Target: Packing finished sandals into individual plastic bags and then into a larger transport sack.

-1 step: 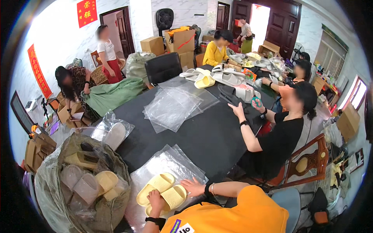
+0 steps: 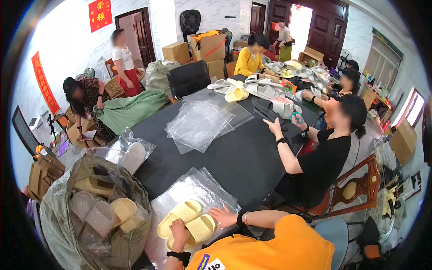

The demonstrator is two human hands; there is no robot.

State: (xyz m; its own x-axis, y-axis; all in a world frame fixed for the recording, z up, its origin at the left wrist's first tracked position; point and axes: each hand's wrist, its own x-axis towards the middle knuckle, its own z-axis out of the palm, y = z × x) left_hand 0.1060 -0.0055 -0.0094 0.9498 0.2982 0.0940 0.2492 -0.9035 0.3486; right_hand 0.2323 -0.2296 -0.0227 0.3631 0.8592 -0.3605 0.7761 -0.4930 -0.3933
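Crowded workroom, long black table [image 2: 234, 157] strewn with clear plastic bags [image 2: 200, 123]. At near edge, pair of yellow slippers [image 2: 186, 222] lying side by side on a clear bag [image 2: 189, 189]. Left hand [image 2: 179, 230] closed over heel end of the slippers, gripping. Right hand [image 2: 223, 216] open, fingers spread, flat on the bag, touching the nearer slipper. Large sack [image 2: 96, 211] of mixed slippers just left. Seated person in black [image 2: 321, 157] further along the right side, handling dark slippers
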